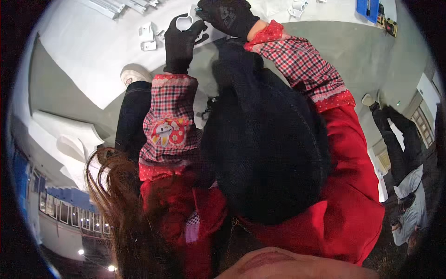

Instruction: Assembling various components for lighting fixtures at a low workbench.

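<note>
In a black glove, my left hand (179,46) is closed around a small white part (192,12) with a rounded opening, held near the top of the view. My right hand (228,19), also gloved in black, is just to the right of that part with its fingers bent together. A tiny greenish tip (199,9) shows at those fingers; what it belongs to is hidden. Two pale bracket-like pieces (147,36) lie left of my left hand on a white sheet (76,63).
Long pale metal pieces (108,7) lie at the top left. Another white bracket (298,8) is right of my hands. Farther right are a blue tray (367,10) and a yellow-and-black object (388,24). A person (411,200) in dark trousers is at the right edge.
</note>
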A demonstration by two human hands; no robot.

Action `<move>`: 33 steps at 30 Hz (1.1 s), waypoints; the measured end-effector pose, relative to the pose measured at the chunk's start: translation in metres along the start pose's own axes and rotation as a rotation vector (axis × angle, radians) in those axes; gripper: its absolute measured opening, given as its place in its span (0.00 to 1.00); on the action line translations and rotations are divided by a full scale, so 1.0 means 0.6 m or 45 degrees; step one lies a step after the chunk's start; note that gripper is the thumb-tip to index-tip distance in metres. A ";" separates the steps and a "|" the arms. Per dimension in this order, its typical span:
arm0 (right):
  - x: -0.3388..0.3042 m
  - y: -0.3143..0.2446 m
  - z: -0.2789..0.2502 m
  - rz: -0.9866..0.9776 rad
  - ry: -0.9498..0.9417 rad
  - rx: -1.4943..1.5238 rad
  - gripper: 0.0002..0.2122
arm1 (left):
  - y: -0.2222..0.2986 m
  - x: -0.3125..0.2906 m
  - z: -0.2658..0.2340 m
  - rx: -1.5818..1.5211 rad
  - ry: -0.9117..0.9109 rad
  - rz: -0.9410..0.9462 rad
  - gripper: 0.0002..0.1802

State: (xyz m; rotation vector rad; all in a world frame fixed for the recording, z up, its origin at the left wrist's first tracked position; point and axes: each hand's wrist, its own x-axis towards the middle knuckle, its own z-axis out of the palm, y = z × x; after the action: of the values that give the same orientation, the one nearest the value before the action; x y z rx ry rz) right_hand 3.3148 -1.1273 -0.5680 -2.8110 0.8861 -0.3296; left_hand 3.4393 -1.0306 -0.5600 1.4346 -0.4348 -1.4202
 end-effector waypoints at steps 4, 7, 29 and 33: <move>0.013 -0.006 -0.012 -0.088 -0.164 -0.155 0.06 | -0.012 0.002 -0.014 0.113 0.020 0.066 0.22; 0.016 0.001 -0.020 -0.412 0.091 -0.066 0.06 | 0.003 -0.003 -0.013 0.086 0.111 0.099 0.18; 0.051 -0.009 -0.010 0.251 0.225 0.669 0.06 | 0.045 0.024 0.015 0.716 0.388 0.735 0.18; 0.056 -0.003 -0.006 -0.027 0.398 0.300 0.05 | 0.046 0.027 0.021 0.790 0.414 0.577 0.18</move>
State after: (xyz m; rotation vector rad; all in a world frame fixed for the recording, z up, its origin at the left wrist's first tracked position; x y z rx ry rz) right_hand 3.3418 -1.1459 -0.5585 -2.5917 0.8123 -0.8368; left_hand 3.4429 -1.0605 -0.5428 1.8645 -0.9741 -0.6890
